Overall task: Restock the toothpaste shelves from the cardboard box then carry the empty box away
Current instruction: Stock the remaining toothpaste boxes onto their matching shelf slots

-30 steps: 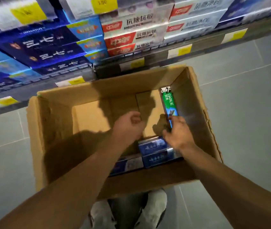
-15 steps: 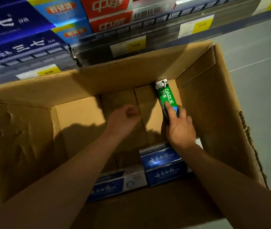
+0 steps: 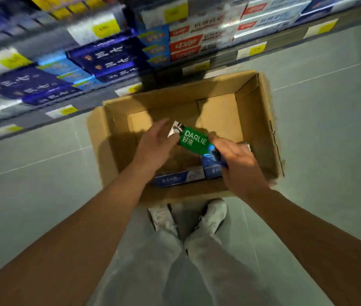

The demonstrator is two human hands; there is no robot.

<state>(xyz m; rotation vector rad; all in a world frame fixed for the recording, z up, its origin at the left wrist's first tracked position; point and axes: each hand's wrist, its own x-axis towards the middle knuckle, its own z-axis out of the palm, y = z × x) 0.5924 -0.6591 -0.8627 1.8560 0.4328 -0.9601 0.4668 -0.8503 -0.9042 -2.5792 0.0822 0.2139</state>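
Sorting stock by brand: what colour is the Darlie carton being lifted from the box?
Green with white lettering, Darlie carton, seen best in the head view.

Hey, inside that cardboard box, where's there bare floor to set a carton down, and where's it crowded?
Bare bottom of the cardboard box lies along its far wall, toward the shelves. The near wall is crowded: blue cartons lie there, with the right hand gripping the green Darlie carton and the left hand above.

The cardboard box (image 3: 261, 120) stands open-topped — its far half bare, blue cartons (image 3: 180, 177) crowding the near wall.
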